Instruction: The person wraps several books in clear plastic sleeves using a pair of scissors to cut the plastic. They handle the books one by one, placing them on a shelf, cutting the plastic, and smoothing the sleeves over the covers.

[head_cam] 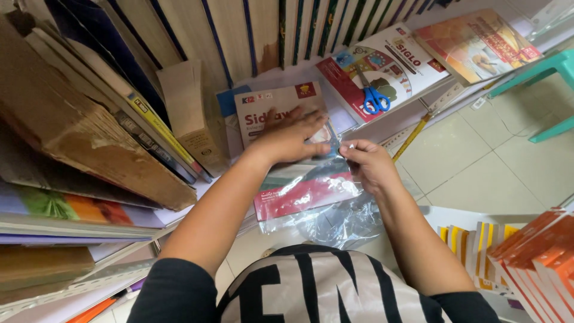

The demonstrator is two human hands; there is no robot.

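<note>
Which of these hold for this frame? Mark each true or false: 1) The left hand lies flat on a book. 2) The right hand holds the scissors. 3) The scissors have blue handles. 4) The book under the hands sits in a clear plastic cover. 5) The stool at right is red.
1) True: the left hand is spread flat on the red-and-white book.
2) False: the right hand pinches the edge of the clear plastic cover; the scissors lie untouched on another book.
3) True.
4) True: the plastic wraps its lower part.
5) False: the stool is teal.
</note>
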